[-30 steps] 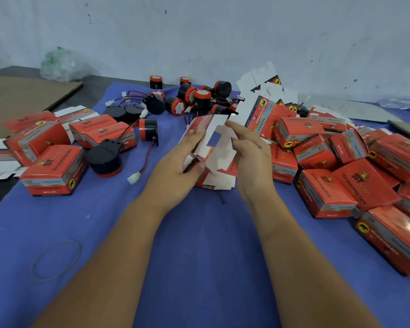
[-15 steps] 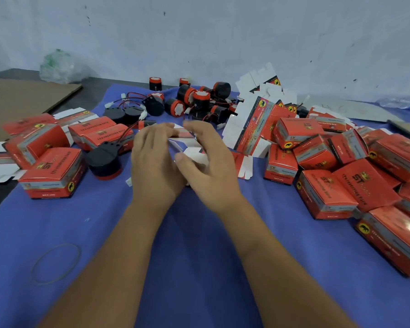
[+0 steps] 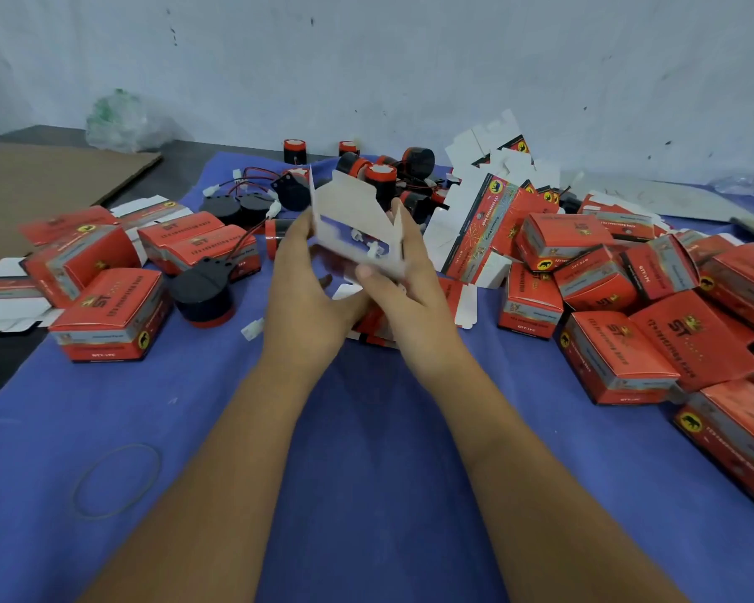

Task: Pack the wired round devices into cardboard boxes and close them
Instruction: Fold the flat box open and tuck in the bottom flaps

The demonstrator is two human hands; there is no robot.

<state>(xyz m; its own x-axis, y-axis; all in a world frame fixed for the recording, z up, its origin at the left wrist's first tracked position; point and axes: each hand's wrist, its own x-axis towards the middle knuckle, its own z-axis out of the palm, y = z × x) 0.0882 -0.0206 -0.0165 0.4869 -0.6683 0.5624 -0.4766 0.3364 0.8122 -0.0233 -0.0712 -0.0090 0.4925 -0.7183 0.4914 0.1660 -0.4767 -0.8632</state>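
Both forearms are reaching forward over the blue cloth (image 3: 366, 472) on the counter, hands raised close together. The left hand (image 3: 299, 289) and right hand (image 3: 403, 285) are gripping an unfolded box (image 3: 351, 219) from either side, its white inside facing up, just in front of the loose devices (image 3: 379, 176).

Matt white card inside the unfolded box (image 3: 358, 219); glossy red printed cardboard on the closed boxes (image 3: 109, 315); smooth black plastic device (image 3: 203, 293); matt blue cloth (image 3: 366, 472); rough brown cardboard sheet (image 3: 40, 185).
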